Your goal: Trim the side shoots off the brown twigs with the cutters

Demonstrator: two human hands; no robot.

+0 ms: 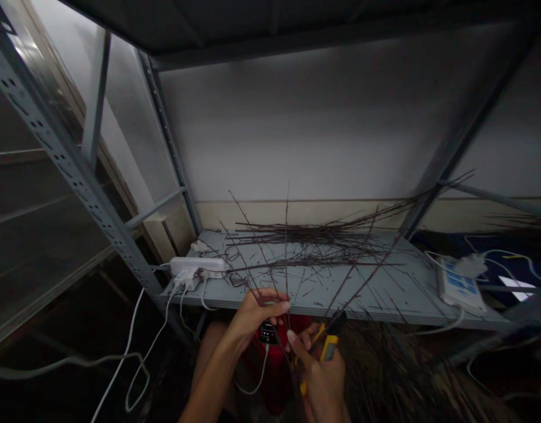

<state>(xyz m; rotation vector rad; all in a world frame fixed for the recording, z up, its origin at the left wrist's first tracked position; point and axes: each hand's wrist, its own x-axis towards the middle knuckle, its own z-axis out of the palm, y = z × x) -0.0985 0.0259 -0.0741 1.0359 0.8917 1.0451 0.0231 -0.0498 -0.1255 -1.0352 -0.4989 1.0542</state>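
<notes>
My left hand [256, 312] is closed in a pinch around thin dark twigs [286, 276] that rise from it above the shelf edge. A small black device [267, 332] with a white cable hangs just under that hand. My right hand [320, 369] is closed on yellow-and-black handled cutters [327, 341], whose dark jaws point up toward the twigs beside the left fingers. A loose pile of long thin twigs [323, 238] lies across the grey metal shelf [385, 294] in front of me.
A white power strip [199, 266] with plugs and white cables sits at the shelf's left end. A second white strip with a blue label [459, 286] lies at the right. Perforated grey uprights [59, 147] frame the rack. More twigs are heaped below right [398, 376].
</notes>
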